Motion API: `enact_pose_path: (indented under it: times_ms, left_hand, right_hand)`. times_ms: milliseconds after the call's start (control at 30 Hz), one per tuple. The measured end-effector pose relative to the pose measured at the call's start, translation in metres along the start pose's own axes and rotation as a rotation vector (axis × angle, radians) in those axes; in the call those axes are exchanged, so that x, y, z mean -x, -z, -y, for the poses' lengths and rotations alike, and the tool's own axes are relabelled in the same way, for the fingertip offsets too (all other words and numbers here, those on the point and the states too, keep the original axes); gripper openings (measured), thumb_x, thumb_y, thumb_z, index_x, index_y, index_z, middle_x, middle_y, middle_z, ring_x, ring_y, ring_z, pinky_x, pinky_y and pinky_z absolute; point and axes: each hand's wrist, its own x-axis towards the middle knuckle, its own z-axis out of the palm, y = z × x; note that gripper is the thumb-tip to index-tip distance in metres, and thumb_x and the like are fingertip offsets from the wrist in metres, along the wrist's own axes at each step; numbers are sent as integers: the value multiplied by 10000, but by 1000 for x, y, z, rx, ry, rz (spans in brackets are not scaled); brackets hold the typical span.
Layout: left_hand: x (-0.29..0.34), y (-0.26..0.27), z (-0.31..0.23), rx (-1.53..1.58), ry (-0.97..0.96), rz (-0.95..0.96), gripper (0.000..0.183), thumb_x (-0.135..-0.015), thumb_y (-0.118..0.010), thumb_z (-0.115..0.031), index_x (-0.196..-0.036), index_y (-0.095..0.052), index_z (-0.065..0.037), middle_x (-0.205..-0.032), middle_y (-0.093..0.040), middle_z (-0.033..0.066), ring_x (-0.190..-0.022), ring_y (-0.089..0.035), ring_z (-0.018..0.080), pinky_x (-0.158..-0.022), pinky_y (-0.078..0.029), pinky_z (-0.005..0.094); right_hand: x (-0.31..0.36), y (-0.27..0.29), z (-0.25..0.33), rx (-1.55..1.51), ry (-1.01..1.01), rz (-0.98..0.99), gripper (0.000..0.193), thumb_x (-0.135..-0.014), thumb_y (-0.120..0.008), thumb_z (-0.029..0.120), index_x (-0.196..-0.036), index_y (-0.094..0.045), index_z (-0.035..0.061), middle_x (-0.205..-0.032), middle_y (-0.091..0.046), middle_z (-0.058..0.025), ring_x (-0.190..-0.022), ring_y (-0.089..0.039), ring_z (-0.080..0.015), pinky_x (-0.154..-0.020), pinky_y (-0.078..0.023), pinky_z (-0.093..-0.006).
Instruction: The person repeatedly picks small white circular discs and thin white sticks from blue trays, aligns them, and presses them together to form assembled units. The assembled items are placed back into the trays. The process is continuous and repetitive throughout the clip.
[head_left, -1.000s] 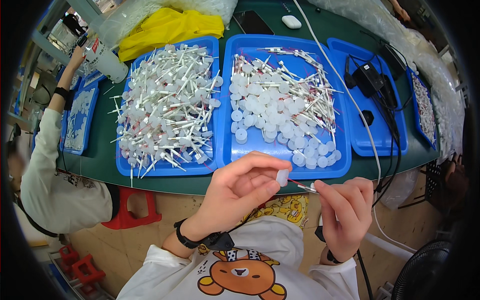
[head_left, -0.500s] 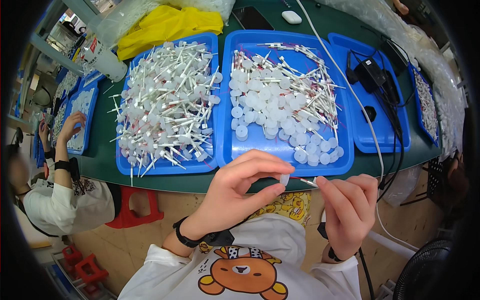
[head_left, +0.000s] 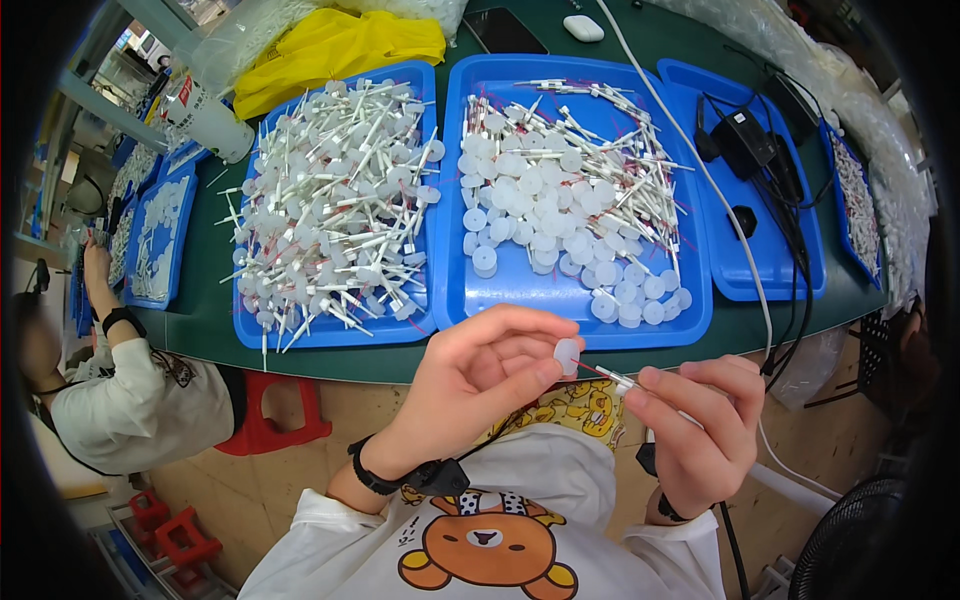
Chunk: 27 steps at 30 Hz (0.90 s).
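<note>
My left hand (head_left: 478, 378) pinches a translucent white plastic disc (head_left: 566, 355) between thumb and fingertips, in front of the middle tray. A thin red wire runs from the disc to a slim white stick-like part (head_left: 617, 381), which my right hand (head_left: 700, 420) grips between thumb and fingers. Just beyond my hands, the middle blue tray (head_left: 520, 300) carries loose discs and a heap of white sticks with red wires. In the left blue tray (head_left: 385, 330), a pile of sticks is mixed with discs. Whether the wire passes through the held disc is too small to tell.
A third blue tray (head_left: 735, 275) at right holds a black power adapter (head_left: 743, 140) and cables. A white cable (head_left: 690, 150) crosses the table. Behind lie a yellow bag (head_left: 340, 50), phone (head_left: 505, 30) and white case (head_left: 583, 28). At left sits a co-worker (head_left: 140, 410).
The disc in my left hand has turned to show its flat face. My right hand and the stick part have dropped slightly, baring more red wire. The co-worker's near hand has moved away from a tray.
</note>
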Motion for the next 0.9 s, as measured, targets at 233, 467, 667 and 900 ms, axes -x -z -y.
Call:
enact_pose_path:
  times_ms: [233, 467, 667, 900]
  left_hand:
    - [1, -6, 0, -68, -21, 59, 347, -847, -631, 137, -1185, -572, 82, -1210, -595, 175, -1142, -603, 235, -1006, -489, 360]
    - [1, -10, -7, -186, -29, 25, 320, -786, -669, 161, -1095, -644, 80, -1123, -628, 190, -1140, -615, 279, -992, -507, 393]
    - [1, -8, -4, -419, -126, 35, 288, -751, -726, 138, -1027, -695, 61, -1056, -668, 184, -1034, -675, 288, -898, -560, 381]
    - [3, -6, -9, -564, -152, 86, 249, -735, -750, 117, -975, -717, 59, -961, -697, 177, -952, -700, 276, -834, -570, 359]
  right_hand:
    - [5, -6, -5, -142, 6, 30, 338, -632, -761, 89, -970, -746, 69, -949, -720, -23, -853, -588, -198, -664, -428, -324]
    - [3, -9, -9, -92, 41, 24, 294, -666, -790, 77, -945, -720, 18, -836, -688, -45, -711, -604, -197, -628, -445, -334]
    - [6, -12, -9, -183, -6, 72, 254, -696, -810, 70, -916, -700, 6, -741, -639, -56, -614, -573, -212, -572, -424, -330]
    - [13, -12, -2, -535, -341, 216, 130, -759, -752, 2, -869, -683, -5, -658, -627, -74, -551, -555, -206, -545, -412, -310]
